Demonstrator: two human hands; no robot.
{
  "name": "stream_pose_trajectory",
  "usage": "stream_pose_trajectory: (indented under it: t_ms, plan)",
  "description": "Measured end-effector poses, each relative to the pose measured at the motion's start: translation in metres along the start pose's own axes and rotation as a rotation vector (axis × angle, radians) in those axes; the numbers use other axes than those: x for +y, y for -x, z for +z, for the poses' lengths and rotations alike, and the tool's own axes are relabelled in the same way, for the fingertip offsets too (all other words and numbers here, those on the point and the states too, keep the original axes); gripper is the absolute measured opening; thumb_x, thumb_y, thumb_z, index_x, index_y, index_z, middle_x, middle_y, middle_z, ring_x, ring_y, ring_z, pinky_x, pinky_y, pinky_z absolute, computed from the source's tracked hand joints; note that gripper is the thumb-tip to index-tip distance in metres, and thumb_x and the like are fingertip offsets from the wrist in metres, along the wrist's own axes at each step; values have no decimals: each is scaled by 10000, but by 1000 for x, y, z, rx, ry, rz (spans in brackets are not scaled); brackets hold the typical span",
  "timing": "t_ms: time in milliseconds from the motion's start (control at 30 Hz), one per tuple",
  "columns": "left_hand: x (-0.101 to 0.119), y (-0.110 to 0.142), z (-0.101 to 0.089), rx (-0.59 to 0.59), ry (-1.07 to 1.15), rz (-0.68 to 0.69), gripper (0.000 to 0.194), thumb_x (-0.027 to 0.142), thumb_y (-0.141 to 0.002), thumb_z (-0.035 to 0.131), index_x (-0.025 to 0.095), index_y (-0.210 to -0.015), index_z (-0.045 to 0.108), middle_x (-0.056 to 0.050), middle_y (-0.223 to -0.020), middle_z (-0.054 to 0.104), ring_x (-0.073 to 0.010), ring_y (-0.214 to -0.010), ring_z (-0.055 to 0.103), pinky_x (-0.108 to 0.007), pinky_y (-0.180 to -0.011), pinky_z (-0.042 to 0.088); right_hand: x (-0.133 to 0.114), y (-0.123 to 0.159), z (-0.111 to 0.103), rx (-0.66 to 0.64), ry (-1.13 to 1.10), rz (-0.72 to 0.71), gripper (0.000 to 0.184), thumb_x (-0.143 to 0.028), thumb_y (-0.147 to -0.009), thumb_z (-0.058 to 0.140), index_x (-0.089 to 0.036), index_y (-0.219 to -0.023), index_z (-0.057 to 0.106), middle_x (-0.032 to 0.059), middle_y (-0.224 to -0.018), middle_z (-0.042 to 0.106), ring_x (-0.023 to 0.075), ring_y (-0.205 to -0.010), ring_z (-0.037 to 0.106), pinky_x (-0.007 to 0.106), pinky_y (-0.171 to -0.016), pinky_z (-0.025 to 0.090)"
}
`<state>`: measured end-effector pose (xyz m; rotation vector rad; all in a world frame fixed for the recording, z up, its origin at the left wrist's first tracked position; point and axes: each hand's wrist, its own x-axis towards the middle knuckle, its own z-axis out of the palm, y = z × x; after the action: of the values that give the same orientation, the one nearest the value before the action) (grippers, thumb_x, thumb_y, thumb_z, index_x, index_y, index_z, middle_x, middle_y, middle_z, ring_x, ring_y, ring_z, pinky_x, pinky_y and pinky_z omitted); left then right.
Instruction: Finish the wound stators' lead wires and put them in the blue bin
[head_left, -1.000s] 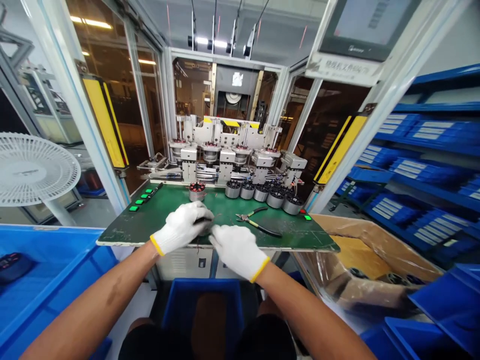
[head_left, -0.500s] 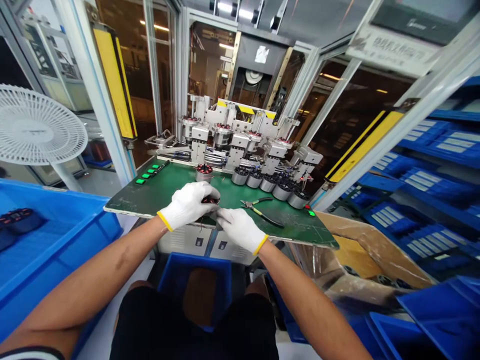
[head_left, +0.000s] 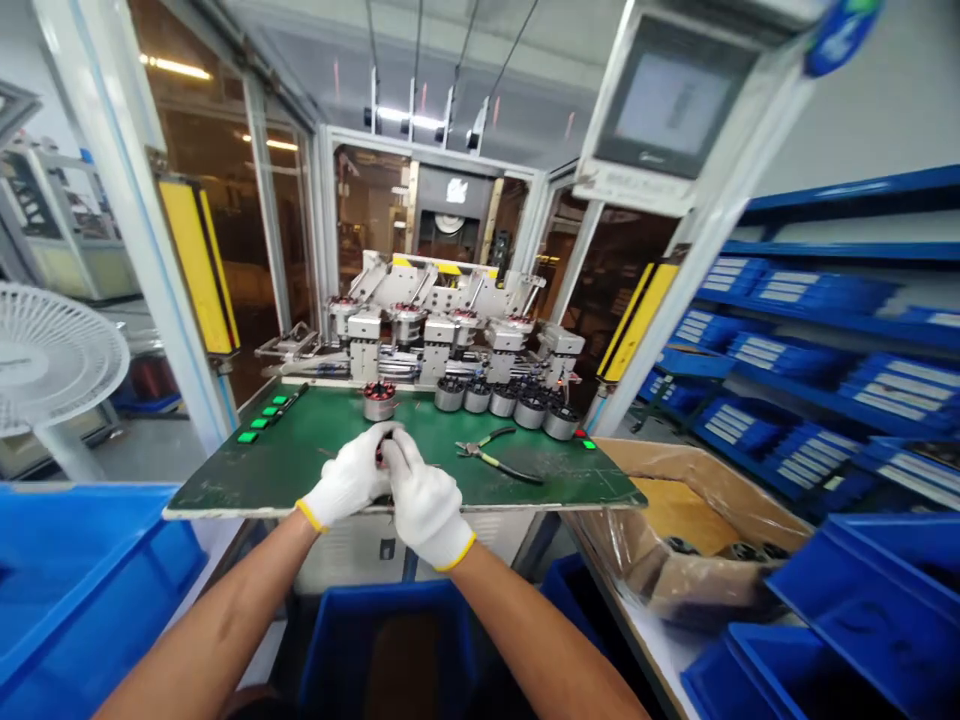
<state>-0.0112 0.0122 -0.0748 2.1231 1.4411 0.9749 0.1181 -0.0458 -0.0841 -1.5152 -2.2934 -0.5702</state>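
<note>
White-gloved left hand (head_left: 346, 482) and right hand (head_left: 422, 503) pinch a dark part (head_left: 384, 452).

"What colour were the gloves (head_left: 424, 505)?"

"White knit, with yellow cuffs."

"The counter (head_left: 225, 482)?"

"Dark green, with yellow-and-black pliers (head_left: 484, 458) lying toward its right."

"And near left?"

"A bright blue bin (head_left: 75, 590); far left stood a yellow bar (head_left: 196, 265) edged in black."

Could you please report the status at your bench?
Left white glove, right white glove together, gripping small dark part; yellow-handled steel pliers lie apart, right.
</note>
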Motion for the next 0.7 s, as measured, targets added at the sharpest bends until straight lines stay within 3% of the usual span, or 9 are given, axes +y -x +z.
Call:
stream_pose_trajectory:
  t_ms: [100, 233, 300, 500, 600, 700]
  plan:
    - [-10, -2, 6, -25, -18, 2, 623, 234, -599, 634, 191, -1210, 516, -74, -1073, 671, -243, -948, 650, -331, -858, 513, 10, -9, 6, 5, 31, 183, 419, -208, -952, 318, -210, -1371, 332, 166, -1336, 466, 180, -706, 609, 305, -600, 513]
    - [-25, -13, 12, -67, -15, 11, 650, 314, -606, 648, 201, -1224, 483, -86, -1129, 648, -255, -993, 639, -372, -926, 498, -5, -9, 5, 21, 48, 425, 271, -141, -950, 317, -208, -1159, 477, 100, -1014, 581, 205, -747, 617, 302, -567, 517]
    - [-28, -14, 13, -67, -14, 32, 679, 342, -595, 661, 200, -1233, 475, -89, -1143, 641, -262, -1013, 632, -379, -939, 492, -13, -10, 2, 21, 46, 466, 234, -138, -936, 344, -193, -1110, 492, 84, -900, 569, 222, -744, 624, 316, -556, 520]
    - [-22, -9, 10, -54, -11, 21, 670, 372, -600, 665, 214, -1228, 493, -68, -1104, 658, -254, -985, 646, -373, -904, 513, -17, -12, -13, -54, 29, 522, 257, -88, -896, 343, -146, -1053, 538, 111, -826, 585, 248, -698, 653, 363, -544, 520]
    - [-20, -9, 10, -25, -15, 21, 657, 361, -590, 672, 230, -1212, 508, -56, -1107, 661, -250, -978, 650, -366, -901, 512, -8, -14, -21, -36, -172, 517, 192, -64, -796, 470, -73, -932, 605, 185, -845, 630, 296, -770, 653, 432, -620, 526]
    - [-18, -10, 9, -14, -23, 25, 649, 353, -588, 670, 227, -1206, 520, -53, -1078, 670, -249, -959, 654, -356, -875, 519, 8, -21, -23, -47, -562, 509, 146, -120, -748, 518, -60, -664, 621, 123, -687, 642, 177, -646, 620, 283, -606, 529]
